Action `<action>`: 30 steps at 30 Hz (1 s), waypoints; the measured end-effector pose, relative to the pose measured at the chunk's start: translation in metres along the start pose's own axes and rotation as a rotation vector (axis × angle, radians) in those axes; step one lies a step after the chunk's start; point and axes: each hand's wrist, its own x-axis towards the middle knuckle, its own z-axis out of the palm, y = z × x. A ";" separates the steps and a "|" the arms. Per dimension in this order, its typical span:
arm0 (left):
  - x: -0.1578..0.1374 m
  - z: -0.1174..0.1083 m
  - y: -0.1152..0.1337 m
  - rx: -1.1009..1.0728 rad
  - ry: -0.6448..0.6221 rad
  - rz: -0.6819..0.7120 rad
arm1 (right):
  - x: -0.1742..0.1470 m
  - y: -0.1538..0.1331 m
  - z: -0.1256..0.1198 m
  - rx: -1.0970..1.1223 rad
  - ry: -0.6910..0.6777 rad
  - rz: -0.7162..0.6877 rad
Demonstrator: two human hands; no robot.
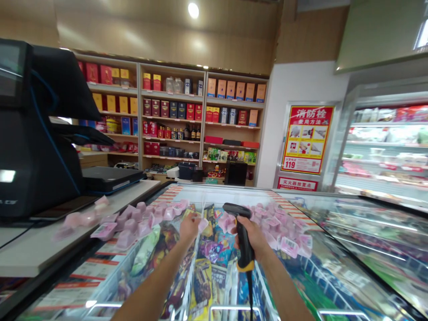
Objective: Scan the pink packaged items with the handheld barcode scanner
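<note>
My left hand point(190, 228) has its fingers closed on a small pale-pink cup point(202, 224) above the freezer's glass top. In my right hand point(253, 236) is a black and yellow barcode scanner point(245, 245), its head pointing left and its cable hanging down. Another pink cup point(226, 222) sits right by the right fingers; I cannot tell whether they touch it. Several pink cups point(130, 225) lie in a heap on the left of the glass. More pink cups, some with barcode labels point(288, 246), are piled on the right.
Below the glass, the chest freezer holds packaged ice creams point(203, 285) in wire baskets. A counter point(20, 261) on the left carries a black checkout terminal point(50, 133) and further pink cups. Shelves of boxes point(174, 109) stand behind. A lit fridge point(384, 147) is at right.
</note>
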 end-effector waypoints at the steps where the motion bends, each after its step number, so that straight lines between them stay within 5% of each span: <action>1: -0.003 0.008 0.005 0.042 -0.015 0.038 | 0.000 0.000 -0.004 0.011 -0.002 -0.004; 9: -0.029 0.066 0.035 0.159 -0.128 0.166 | -0.005 -0.003 -0.016 0.014 0.032 0.004; 13: -0.027 0.071 0.033 0.174 -0.180 0.222 | -0.006 -0.004 -0.008 -0.012 0.023 0.009; 16: -0.013 0.041 0.018 0.200 -0.120 0.251 | -0.007 -0.003 0.004 -0.030 -0.004 0.020; 24: 0.017 -0.106 -0.046 0.360 0.223 0.152 | -0.011 0.008 0.046 -0.087 -0.133 0.055; 30: 0.020 -0.126 -0.069 0.307 0.189 0.100 | -0.016 0.015 0.065 -0.123 -0.192 0.067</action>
